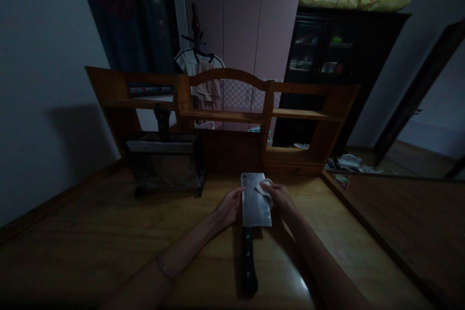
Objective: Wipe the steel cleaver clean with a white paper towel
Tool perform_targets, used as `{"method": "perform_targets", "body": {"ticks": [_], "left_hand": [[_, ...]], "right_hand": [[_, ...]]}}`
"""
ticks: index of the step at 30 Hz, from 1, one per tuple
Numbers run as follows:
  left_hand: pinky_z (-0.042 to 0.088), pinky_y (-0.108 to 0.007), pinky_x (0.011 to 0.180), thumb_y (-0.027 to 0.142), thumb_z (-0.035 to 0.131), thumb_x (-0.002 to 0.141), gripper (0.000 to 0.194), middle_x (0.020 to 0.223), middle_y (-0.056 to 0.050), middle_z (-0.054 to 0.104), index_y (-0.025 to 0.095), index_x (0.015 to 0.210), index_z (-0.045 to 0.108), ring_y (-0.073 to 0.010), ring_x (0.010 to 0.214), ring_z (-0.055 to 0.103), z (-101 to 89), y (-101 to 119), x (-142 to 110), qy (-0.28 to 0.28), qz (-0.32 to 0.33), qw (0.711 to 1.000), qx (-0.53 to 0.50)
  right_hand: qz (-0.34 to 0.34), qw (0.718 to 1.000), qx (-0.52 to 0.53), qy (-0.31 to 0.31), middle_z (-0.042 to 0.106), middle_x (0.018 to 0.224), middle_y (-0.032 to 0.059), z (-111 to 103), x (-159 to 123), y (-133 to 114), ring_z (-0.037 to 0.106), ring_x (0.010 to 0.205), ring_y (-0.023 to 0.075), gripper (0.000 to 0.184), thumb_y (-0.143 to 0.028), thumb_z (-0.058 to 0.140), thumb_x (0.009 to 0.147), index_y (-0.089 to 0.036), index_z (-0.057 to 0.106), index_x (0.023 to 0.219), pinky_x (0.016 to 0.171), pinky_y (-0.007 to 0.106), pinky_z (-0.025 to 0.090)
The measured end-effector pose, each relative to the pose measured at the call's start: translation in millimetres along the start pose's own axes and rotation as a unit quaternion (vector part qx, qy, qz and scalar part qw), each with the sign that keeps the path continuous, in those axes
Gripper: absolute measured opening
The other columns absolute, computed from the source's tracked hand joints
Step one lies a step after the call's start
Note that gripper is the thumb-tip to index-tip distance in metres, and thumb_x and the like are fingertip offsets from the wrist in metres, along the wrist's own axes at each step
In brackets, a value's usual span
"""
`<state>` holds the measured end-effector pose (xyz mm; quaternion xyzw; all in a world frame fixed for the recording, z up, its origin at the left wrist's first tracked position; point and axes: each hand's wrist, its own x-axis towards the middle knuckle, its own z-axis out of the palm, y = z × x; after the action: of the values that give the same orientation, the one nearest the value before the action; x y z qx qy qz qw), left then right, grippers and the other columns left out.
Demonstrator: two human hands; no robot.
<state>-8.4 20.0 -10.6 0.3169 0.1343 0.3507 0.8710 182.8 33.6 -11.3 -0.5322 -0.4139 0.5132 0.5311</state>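
A steel cleaver [254,201] with a black handle [249,259] lies flat on the wooden desk [109,232], blade pointing away from me. My left hand [228,208] rests against the blade's left edge with its fingers curled. My right hand [281,198] is closed on a small white cloth [264,190] and presses it on the upper right part of the blade.
A wooden shelf unit [225,116] stands at the back of the desk. A dark knife block or rack [163,155] sits at its left. Behind are a pink wardrobe [254,34], hanging clothes [203,72] and a dark cabinet [327,58]. The room is dim.
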Motion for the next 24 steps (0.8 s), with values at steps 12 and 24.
{"method": "perform_targets", "body": {"ticks": [12,24], "left_hand": [[0.038,-0.042,0.101,0.056,0.041,0.092,0.058,0.115,-0.014,0.065,0.014,0.13,0.052,-0.0289,0.11,0.059,11.4,-3,0,-0.025,0.035,0.999,0.026],[0.04,-0.04,0.097,0.052,0.041,0.093,0.054,0.112,-0.014,0.067,0.013,0.127,0.054,-0.0282,0.106,0.061,17.4,-2,-2,-0.013,0.045,0.999,0.01]], "right_hand": [[-0.022,0.997,-0.004,0.074,0.064,0.055,0.003,-7,4,4,0.053,0.046,0.012,0.034,-0.043,0.077,0.059,-0.012,0.067,0.067,0.045,0.024,0.039],[-0.247,0.95,-0.125,0.141,0.071,0.083,0.0071,-14,-3,-13,0.062,0.079,0.0228,0.03,-0.042,0.057,0.078,-0.017,0.071,0.081,0.068,0.029,0.046]]}}
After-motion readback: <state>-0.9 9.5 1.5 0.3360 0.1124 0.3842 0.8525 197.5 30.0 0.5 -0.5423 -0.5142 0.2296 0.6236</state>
